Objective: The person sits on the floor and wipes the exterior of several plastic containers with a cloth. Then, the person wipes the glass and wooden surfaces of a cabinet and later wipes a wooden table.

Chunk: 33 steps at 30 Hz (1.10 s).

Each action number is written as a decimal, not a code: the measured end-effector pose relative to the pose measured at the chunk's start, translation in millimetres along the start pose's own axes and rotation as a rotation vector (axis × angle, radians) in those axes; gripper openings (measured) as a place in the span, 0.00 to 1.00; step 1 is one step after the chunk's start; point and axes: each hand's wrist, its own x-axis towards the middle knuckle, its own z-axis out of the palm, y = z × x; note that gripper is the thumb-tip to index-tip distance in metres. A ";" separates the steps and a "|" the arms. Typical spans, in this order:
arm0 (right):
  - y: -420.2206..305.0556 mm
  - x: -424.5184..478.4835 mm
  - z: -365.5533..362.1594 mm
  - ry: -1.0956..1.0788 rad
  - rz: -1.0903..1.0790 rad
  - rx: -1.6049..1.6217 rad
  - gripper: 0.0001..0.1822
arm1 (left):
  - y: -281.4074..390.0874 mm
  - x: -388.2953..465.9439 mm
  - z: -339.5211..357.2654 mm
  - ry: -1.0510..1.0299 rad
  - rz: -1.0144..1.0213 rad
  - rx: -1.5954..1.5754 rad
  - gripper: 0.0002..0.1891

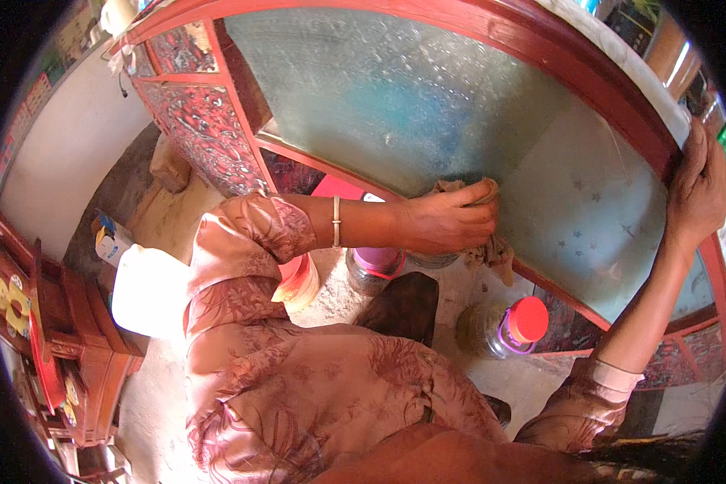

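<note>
My left hand [451,218], with a bracelet on its wrist, grips a crumpled brownish cloth [497,257] against the lower part of a glass pane [363,103]. The pane is cloudy, with bluish reflections and small star shapes, and sits in a red-painted cabinet frame [605,103]. At the right, my right hand [699,175] rests on the cabinet's upper corner edge, its fingers over the pale top. Whether it grips anything besides that edge is not visible.
On the floor below the cabinet stand a clear jar with a red lid [527,320] and a jar with a purple lid [377,260]. A white container [148,290] and a small box [112,239] are at the left, near wooden furniture [91,363].
</note>
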 end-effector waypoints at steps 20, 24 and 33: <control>-34.3 -136.6 -40.6 0.138 -0.267 0.300 0.27 | -28.1 -27.2 53.8 0.468 -0.271 -0.180 0.21; 43.0 -201.3 -69.4 0.135 0.457 0.156 0.26 | -28.9 -33.3 55.4 0.488 -0.245 -0.137 0.24; 194.7 -268.1 -63.2 0.071 1.026 0.299 0.30 | -31.9 -30.3 62.0 0.510 -0.253 -0.036 0.26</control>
